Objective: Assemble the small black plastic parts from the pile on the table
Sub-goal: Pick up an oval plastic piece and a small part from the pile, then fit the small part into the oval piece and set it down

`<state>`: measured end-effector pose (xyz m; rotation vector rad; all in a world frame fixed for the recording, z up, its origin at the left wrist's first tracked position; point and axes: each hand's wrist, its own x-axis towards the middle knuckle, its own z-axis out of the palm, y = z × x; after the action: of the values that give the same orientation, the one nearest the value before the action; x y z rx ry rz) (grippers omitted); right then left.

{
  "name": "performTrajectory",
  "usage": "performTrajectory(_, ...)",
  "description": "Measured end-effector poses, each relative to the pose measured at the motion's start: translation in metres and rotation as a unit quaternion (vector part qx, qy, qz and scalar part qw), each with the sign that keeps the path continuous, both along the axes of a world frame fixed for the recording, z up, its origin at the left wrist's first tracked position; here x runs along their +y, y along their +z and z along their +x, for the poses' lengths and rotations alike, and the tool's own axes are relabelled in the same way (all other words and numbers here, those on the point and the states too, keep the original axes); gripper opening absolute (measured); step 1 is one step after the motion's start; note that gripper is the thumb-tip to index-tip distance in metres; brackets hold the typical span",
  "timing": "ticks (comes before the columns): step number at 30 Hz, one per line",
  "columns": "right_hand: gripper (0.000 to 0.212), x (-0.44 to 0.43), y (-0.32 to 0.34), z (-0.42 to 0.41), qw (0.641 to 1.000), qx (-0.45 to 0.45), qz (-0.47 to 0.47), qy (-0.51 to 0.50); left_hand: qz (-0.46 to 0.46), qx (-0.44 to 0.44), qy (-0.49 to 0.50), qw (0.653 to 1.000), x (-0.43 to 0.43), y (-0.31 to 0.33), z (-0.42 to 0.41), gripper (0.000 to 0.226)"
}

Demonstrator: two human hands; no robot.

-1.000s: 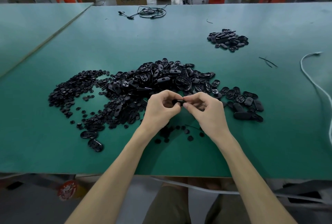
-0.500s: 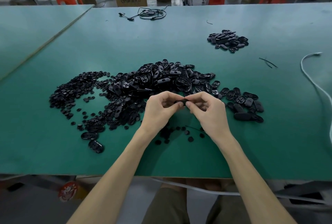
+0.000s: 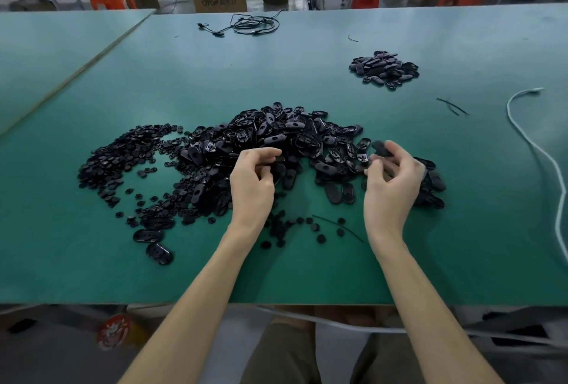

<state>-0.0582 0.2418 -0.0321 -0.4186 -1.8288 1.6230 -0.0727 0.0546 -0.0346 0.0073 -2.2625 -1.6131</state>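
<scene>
Above the near half of the green table (image 3: 307, 276), both hands are hovering well apart over the main pile (image 3: 276, 137) of black oval shells. The right hand (image 3: 393, 180) is curling its fingers inward, and one oval part (image 3: 382, 148) is sitting at the fingertips (image 3: 392, 144), held against them – the motion blur is hiding the exact grip. Just beyond and beside those fingers, the right edge of the pile is lying flat on the table.

The left hand (image 3: 252, 180) is curling its fingers with the thumb brought close to the index tip, directly over the pile's near edge; whether anything is pinched there cannot be told. To the left of these fingers, a spread of small round discs (image 3: 123, 159) is adjoining the oval shells. Behind both wrists, loose discs (image 3: 295, 228) and a thin black strip (image 3: 338, 225) are lying between the forearms.

Far beyond the right fingertips, a second, smaller heap (image 3: 384, 70) is resting alone – a white cable (image 3: 541, 150) is trailing along the table's right side, and a coiled black cable (image 3: 255, 25) is lying at the far edge.
</scene>
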Motion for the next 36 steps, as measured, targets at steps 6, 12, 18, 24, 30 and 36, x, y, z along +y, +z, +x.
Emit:
performTrajectory(6,0.057,0.002,0.0,-0.001,0.998,-0.045,-0.022,-0.035,-0.16,-0.018,0.023,0.987,0.001,-0.001,-0.001,0.04)
performTrajectory(12,0.069,0.002,-0.001,-0.001,0.998,-0.06,-0.008,-0.033,-0.183,-0.037,0.04,0.982,0.003,-0.004,-0.002,0.025)
performTrajectory(18,0.043,-0.002,0.0,0.002,0.998,0.012,0.065,0.001,-0.075,-0.017,0.049,0.996,0.0,0.0,0.0,0.018)
performTrajectory(24,0.017,-0.021,-0.005,0.007,0.895,0.062,0.376,0.232,0.008,0.009,0.064,0.998,0.0,0.003,0.002,0.018)
performTrajectory(30,0.029,-0.027,-0.012,0.008,0.774,0.04,0.533,0.341,0.058,0.02,0.047,0.997,0.0,0.002,0.0,0.019)
performTrajectory(36,0.014,-0.026,-0.011,0.007,0.806,0.029,0.501,0.314,0.078,0.025,0.043,0.996,0.0,0.001,-0.001,0.016)
